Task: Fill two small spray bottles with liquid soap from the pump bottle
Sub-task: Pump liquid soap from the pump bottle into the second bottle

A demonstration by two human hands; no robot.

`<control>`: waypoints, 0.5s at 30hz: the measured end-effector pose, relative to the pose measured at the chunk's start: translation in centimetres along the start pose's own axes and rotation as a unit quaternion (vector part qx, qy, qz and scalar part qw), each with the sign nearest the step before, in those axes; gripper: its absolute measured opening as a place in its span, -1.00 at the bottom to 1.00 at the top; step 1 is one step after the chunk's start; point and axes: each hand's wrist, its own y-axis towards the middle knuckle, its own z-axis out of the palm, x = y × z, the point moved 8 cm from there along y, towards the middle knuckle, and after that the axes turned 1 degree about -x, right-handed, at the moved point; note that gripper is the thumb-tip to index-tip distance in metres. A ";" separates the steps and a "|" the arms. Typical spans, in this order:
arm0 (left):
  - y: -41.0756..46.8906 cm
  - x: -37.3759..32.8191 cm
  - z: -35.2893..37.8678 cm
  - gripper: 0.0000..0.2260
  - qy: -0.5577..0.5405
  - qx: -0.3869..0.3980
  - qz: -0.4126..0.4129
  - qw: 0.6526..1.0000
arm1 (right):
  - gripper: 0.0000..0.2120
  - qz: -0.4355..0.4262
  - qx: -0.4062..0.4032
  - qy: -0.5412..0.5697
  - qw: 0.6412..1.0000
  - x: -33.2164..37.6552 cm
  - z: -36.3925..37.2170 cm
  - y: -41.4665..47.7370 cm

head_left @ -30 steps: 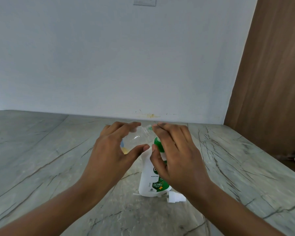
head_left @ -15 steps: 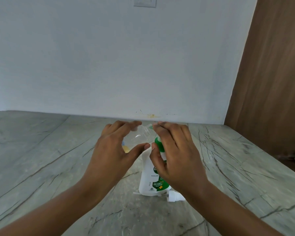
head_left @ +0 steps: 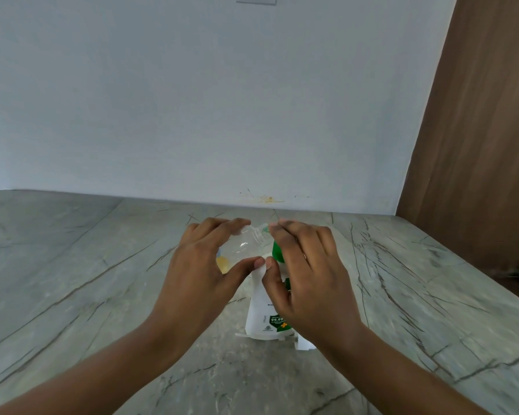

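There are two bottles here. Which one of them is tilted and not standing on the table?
The small clear bottle: the left hand holds it tilted in the air. The white pump bottle stands upright on the table.

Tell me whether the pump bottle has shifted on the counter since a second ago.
No. The pump bottle stands where it did, directly below the yellow stain on the wall.
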 end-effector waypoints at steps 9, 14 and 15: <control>0.5 -0.4 -0.7 -0.54 0.001 -0.012 -0.001 1.000 | -0.69 0.005 0.004 0.017 1.000 -0.5 -0.4 1.0; 0.7 -0.7 -0.9 -0.56 -0.008 -0.016 0.000 1.000 | -0.69 -0.002 0.014 -0.004 1.000 -0.3 -0.8 1.5; 0.7 -0.8 -0.9 -0.56 -0.009 -0.017 0.000 1.000 | -0.70 -0.001 0.018 -0.007 1.000 -0.3 -0.8 1.5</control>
